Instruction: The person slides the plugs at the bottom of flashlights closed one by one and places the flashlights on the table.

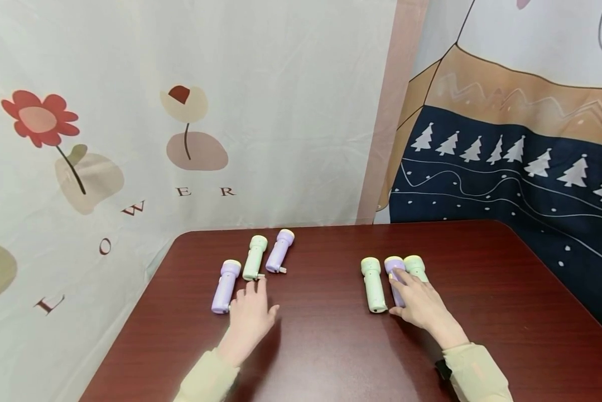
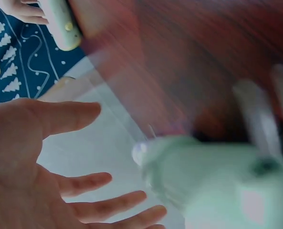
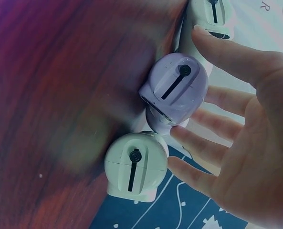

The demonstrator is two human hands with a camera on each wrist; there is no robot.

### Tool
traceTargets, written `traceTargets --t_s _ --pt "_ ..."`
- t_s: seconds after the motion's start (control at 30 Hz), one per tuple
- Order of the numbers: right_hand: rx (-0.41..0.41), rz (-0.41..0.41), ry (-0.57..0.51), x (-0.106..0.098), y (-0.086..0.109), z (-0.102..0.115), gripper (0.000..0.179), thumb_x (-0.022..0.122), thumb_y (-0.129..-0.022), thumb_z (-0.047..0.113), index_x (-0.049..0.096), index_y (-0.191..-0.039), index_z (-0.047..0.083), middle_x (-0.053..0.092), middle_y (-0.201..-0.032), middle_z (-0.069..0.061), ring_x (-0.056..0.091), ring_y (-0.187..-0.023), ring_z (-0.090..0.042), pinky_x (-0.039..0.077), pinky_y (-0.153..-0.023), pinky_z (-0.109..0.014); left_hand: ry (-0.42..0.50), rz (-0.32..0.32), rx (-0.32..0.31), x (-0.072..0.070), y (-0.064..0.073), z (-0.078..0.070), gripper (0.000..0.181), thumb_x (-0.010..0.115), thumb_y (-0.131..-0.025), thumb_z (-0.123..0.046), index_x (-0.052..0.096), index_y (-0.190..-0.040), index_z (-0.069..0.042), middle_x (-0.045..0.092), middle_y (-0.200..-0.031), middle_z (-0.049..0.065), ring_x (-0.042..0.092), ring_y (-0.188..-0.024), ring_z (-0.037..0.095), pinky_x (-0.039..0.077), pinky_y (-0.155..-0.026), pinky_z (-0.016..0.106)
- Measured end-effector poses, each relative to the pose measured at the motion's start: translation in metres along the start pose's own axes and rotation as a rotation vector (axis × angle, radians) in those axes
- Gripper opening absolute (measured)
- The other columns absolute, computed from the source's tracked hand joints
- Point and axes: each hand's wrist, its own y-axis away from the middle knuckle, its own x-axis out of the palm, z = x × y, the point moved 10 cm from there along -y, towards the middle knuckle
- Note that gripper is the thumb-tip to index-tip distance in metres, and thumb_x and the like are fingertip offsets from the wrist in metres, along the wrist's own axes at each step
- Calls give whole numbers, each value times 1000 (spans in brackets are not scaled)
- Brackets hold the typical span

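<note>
Small flashlights in pale green and lilac lie on the table. In the head view my left hand (image 1: 250,318) reaches over the left group, fingers stretched toward the green flashlight (image 1: 254,259). A lilac flashlight (image 1: 224,289) lies left of that hand, another lilac one (image 1: 279,251) farther back. The left wrist view has a blurred green flashlight (image 2: 217,176) beyond the spread fingers. My right hand (image 1: 423,301) is over the lilac flashlight (image 1: 395,264) and the green flashlight (image 1: 415,264), partly hiding both. Its fingers are extended beside the lilac end (image 3: 177,88) in the right wrist view.
Left of my right hand lies one more green flashlight (image 1: 374,286). The dark red table (image 1: 326,335) ends at a pale flower-print curtain (image 1: 290,111) behind, with a navy tree-patterned cloth (image 1: 481,178) at the right.
</note>
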Motion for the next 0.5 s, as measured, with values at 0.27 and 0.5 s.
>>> traceTargets --t_s 0.27,0.5 --pt "3 1 6 2 -1 0 63 84 -66 24 62 -120 -1 53 -134 -22 56 -114 -40 46 -87 -58 35 145 -98 4 11 34 68 80 -70 -23 46 -121 7 52 -100 27 56 -86 45 49 -61 53" --pt "-10 -10 19 0 -1 1 62 85 -66 24 63 -118 -2 53 -133 -22 56 -114 -40 47 -87 -57 59 191 -125 8 13 43 58 80 -69 -21 47 -107 8 54 -89 23 60 -79 44 49 -62 53"
